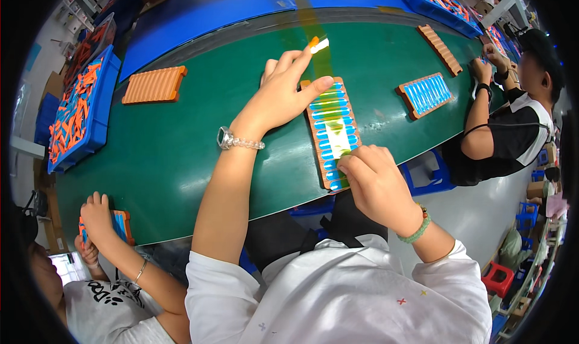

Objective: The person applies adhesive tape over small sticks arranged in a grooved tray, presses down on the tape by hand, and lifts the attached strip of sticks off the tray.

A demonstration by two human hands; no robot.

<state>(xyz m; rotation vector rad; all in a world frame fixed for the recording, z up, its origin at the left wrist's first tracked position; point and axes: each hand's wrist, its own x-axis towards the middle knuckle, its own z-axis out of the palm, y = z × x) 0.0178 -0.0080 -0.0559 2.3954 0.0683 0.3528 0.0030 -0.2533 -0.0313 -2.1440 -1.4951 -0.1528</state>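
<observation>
In front of me lies a ridged orange-brown tray (315, 140) with blue pieces set in its grooves. A strip of see-through yellow tape (324, 63) runs from the table's far side down over the tray's middle, shining in places. My left hand (280, 93) is open above the tray's far end, fingers stretched out, its thumb by that end. Its index fingertip, with something orange at it, is at the tape. My right hand (377, 178) is closed in a pinch on the tape near the tray's close end.
On the green table (199, 145) stand an unfilled ridged tray (155, 85) at left, another (439, 49) at far right, and a blue-filled tray (426, 95). A blue bin (96, 124) holds many orange and blue pieces. Co-workers sit at both sides, one handling a tray (122, 226).
</observation>
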